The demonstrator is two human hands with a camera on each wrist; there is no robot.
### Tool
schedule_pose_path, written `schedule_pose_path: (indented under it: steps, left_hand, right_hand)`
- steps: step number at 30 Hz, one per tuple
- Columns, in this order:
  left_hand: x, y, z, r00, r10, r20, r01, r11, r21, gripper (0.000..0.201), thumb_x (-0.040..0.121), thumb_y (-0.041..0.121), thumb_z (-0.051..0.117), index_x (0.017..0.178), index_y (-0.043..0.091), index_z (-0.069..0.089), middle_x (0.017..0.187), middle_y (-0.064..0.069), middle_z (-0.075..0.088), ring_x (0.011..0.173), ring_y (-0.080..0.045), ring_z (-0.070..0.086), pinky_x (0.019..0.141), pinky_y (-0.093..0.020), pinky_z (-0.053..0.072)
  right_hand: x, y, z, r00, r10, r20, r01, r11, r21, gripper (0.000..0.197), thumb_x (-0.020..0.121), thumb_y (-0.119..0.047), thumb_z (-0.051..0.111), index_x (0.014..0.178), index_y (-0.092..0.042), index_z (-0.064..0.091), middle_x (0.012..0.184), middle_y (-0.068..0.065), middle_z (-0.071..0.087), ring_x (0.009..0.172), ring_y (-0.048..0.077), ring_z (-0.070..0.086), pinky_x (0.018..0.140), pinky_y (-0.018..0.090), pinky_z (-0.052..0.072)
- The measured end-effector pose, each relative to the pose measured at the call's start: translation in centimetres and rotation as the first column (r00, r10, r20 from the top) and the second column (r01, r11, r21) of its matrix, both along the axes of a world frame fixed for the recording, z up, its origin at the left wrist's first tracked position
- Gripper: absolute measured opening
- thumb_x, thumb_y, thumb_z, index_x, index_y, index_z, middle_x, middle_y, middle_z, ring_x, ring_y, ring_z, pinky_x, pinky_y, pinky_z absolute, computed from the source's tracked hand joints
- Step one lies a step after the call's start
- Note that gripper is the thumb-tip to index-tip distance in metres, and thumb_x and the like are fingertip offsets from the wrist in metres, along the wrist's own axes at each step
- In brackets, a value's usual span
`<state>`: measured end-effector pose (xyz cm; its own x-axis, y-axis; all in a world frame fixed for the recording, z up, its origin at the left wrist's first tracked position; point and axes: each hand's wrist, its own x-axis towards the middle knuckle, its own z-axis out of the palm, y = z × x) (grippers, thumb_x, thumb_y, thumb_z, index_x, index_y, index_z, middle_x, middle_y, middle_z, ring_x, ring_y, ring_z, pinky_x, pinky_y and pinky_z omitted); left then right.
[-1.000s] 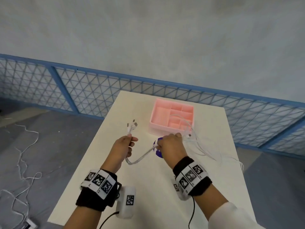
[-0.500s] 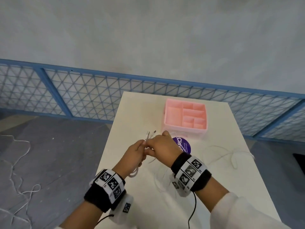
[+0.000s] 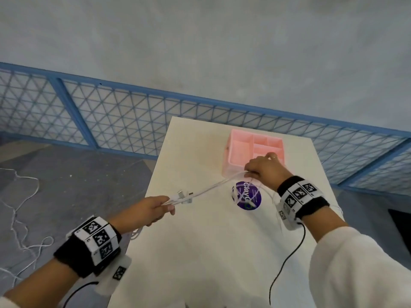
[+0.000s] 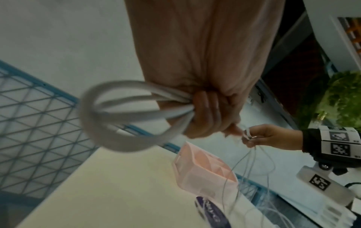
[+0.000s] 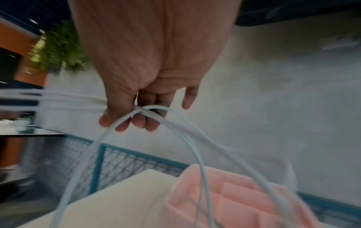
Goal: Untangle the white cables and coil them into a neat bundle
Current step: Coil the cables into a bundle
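White cables (image 3: 213, 185) stretch in the air between my two hands above the cream table (image 3: 200, 252). My left hand (image 3: 153, 210) grips the plug ends (image 3: 183, 196) near the table's left edge. In the left wrist view its curled fingers (image 4: 205, 111) hold several cable loops (image 4: 109, 117). My right hand (image 3: 262, 167) pinches the strands in front of the pink tray; the right wrist view shows the cables (image 5: 175, 121) crossing under its fingertips (image 5: 136, 121). Slack cable hangs from this hand down onto the table.
A pink compartment tray (image 3: 253, 147) stands at the table's far end. A purple round sticker (image 3: 246, 195) lies on the table under the cables. A blue mesh fence (image 3: 111, 121) runs behind the table. More white cord (image 3: 20, 218) lies on the grey floor at left.
My hands were together half a second ago. They have moved apart, the left down-left and the right toward the pink tray, drawing the cables taut between them.
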<state>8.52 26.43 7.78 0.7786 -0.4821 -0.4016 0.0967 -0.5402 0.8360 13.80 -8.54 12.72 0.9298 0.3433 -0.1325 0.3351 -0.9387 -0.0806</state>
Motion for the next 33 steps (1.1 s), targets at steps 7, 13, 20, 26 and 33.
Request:
schedule_pose_path:
  steps: [7, 13, 20, 26, 33]
  left_hand:
    - [1.6, -2.0, -0.8, 0.804, 0.569, -0.174, -0.582, 0.693, -0.426, 0.025, 0.099, 0.019, 0.034, 0.078, 0.015, 0.047, 0.044, 0.011, 0.03, 0.039, -0.003, 0.022, 0.036, -0.014, 0.021]
    - [1.7, -8.5, -1.6, 0.651, 0.615, -0.445, -0.742, 0.392, -0.543, 0.023, 0.101, 0.021, 0.031, 0.086, 0.016, 0.048, 0.045, 0.01, 0.031, 0.038, -0.003, 0.026, 0.041, -0.017, 0.024]
    - [0.9, -11.2, -0.5, 0.732, 0.513, -0.448, -0.681, 0.529, -0.506, 0.041, 0.096, 0.044, 0.035, 0.107, 0.009, 0.055, 0.057, 0.006, 0.046, 0.052, -0.006, 0.046, 0.062, -0.024, 0.037]
    - [0.2, -12.4, -0.1, 0.812, 0.394, -0.432, -0.577, 0.653, -0.49, 0.048, 0.092, 0.053, 0.031, 0.104, 0.012, 0.053, 0.074, 0.001, 0.037, 0.063, -0.01, 0.04, 0.059, -0.022, 0.036]
    - [0.2, -12.7, -0.4, 0.854, 0.346, -0.388, -0.508, 0.718, -0.477, 0.026, 0.095, 0.037, 0.044, 0.086, 0.014, 0.052, 0.067, 0.002, 0.043, 0.058, -0.01, 0.045, 0.057, -0.027, 0.032]
  right_hand:
    - [-1.4, 2.5, -3.7, 0.902, -0.398, -0.169, 0.403, 0.634, 0.66, 0.02, 0.092, -0.019, 0.054, 0.095, -0.007, 0.069, 0.085, 0.011, 0.069, 0.078, 0.021, 0.062, 0.092, 0.035, 0.039]
    - [-5.1, 10.4, -4.5, 0.831, -0.322, -0.453, 0.538, 0.265, 0.8, 0.03, 0.093, -0.009, 0.046, 0.117, -0.019, 0.06, 0.056, -0.005, 0.04, 0.052, 0.007, 0.038, 0.048, 0.017, 0.039]
    - [-7.5, 11.8, -4.0, 0.934, -0.062, -0.352, 0.307, 0.644, 0.701, 0.022, 0.093, -0.026, 0.049, 0.083, -0.024, 0.069, 0.061, -0.011, 0.061, 0.062, 0.003, 0.053, 0.065, 0.024, 0.039]
    - [-7.8, 10.5, -2.8, 0.909, 0.008, -0.416, 0.28, 0.728, 0.626, 0.036, 0.092, -0.017, 0.049, 0.056, -0.022, 0.046, 0.054, -0.008, 0.037, 0.051, 0.006, 0.035, 0.054, 0.024, 0.028]
    - [-8.5, 8.9, -2.9, 0.809, 0.091, -0.58, 0.418, 0.605, 0.678, 0.024, 0.091, -0.014, 0.052, 0.072, -0.017, 0.066, 0.053, 0.003, 0.037, 0.042, 0.004, 0.036, 0.045, 0.022, 0.038]
